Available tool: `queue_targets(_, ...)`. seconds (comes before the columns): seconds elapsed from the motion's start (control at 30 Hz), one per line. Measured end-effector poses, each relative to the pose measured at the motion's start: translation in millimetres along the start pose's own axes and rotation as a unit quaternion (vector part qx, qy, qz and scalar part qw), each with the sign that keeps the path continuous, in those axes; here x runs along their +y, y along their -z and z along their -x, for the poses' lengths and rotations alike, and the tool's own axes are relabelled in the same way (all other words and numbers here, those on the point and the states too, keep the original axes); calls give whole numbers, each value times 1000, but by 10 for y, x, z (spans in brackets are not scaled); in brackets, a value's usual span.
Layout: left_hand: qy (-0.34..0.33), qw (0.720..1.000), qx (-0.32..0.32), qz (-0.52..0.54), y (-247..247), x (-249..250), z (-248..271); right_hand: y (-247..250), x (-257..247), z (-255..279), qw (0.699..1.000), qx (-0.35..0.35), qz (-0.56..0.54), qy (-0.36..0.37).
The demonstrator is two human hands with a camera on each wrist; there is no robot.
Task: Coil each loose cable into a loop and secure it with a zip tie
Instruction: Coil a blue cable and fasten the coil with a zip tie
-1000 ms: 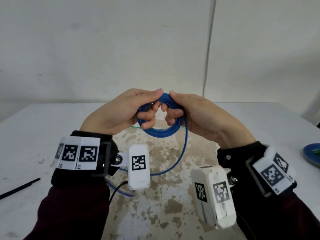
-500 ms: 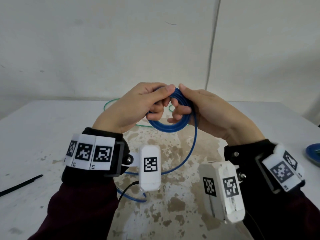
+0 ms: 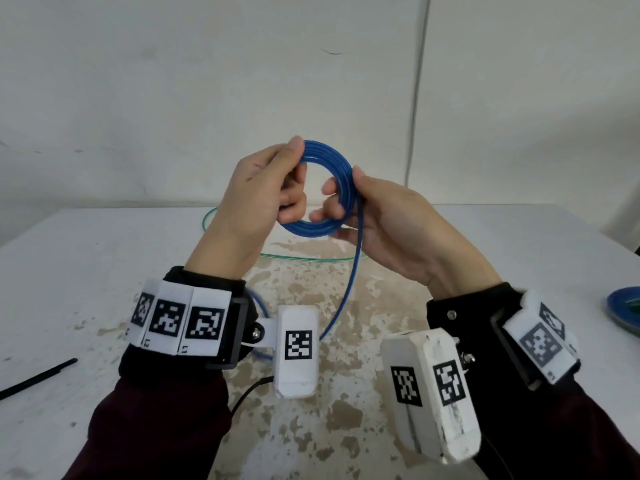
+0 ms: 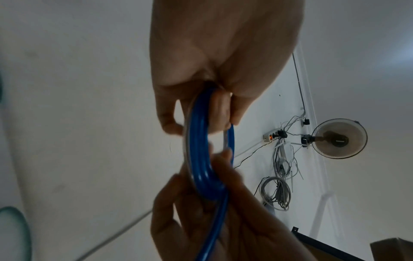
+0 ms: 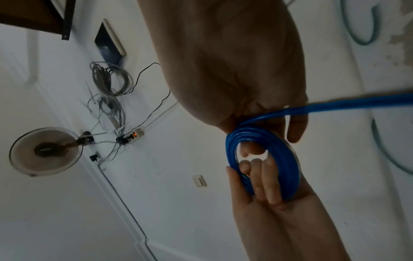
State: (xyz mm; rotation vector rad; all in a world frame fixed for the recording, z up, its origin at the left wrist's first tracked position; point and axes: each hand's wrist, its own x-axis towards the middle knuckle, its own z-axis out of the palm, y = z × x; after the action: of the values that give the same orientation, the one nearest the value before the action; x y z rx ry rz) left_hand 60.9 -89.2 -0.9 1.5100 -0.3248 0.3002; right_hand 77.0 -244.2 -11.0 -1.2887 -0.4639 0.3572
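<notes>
Head, coil: I see the blue cable (image 3: pixel 341 188) wound into a small loop, held up above the table (image 3: pixel 86 271) between both hands.
Head, left hand: my left hand (image 3: pixel 256 199) pinches the loop's left side, thumb on top, fingers curled through it.
Head, right hand: my right hand (image 3: pixel 388 230) grips the right side, fingers hooked through the opening.
Head, tail: one blue strand hangs from the right side down behind the left wrist; its end is hidden.
Head, others: a green cable (image 3: pixel 311 258) lies loose on the table behind; a black zip tie (image 3: pixel 38 375) lies far left, well apart from the hands; a blue dish (image 3: pixel 623 311) sits at the right edge.
Left wrist, extra: the turns (image 4: pixel 198 155) show edge-on, packed side by side, with the free strand running off below the right hand's fingers (image 4: pixel 225 159).
Right wrist, extra: the loop's opening (image 5: pixel 266 159) shows, with fingertips of both hands inside it.
Risk, springing: I judge the turns may fan apart if either grip eases, since nothing binds them yet.
Risk, reach: fetching the tie needs one hand, leaving the coil in a single grip.
Risk, tail: the hanging strand could snag on the wrist gear.
</notes>
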Motion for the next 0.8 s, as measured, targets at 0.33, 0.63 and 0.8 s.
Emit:
queue_targets(0.33,110,968,-219,-61,35,48,73,104,-90,85,979,-18,203,28)
queue_targets(0.63,44,992,-112,-27,57,79,43,4,-96,68,989,53,126,49)
queue_targets(0.8,18,995,-80,55,-121,85,55,-57,-143,67,997,42,13,58)
